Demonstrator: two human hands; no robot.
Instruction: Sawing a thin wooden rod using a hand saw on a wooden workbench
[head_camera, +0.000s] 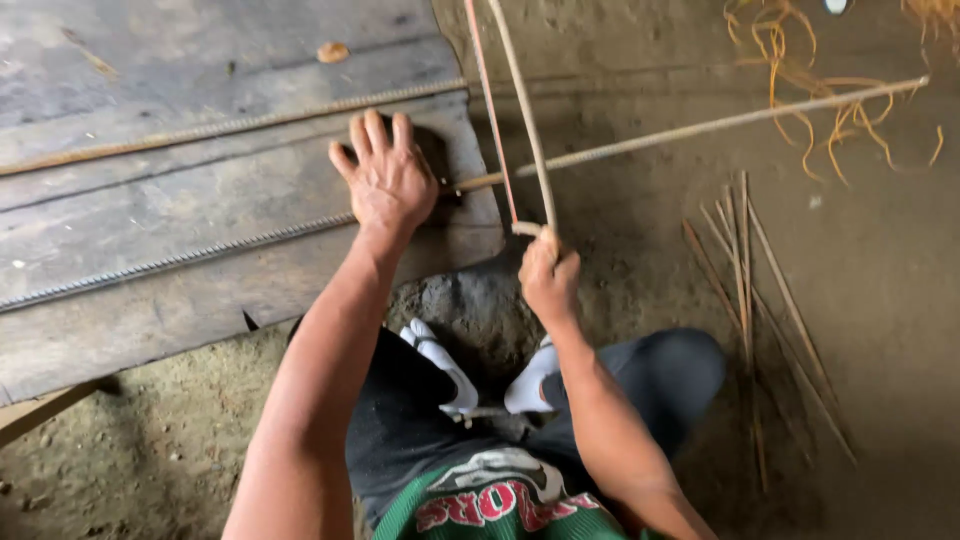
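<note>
At mid-frame, a ribbed steel rebar (250, 238) lying left-to-right is pinned to the plank counter (150, 290) by the flat, open left hand (388, 180), while its upturned end is gripped by the closed right hand (548, 272).

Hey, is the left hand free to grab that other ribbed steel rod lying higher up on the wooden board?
Probably yes. The left hand lies flat and open on the lower rod, and the upper rod lies just beyond its fingertips on the board, with nothing between.
</note>
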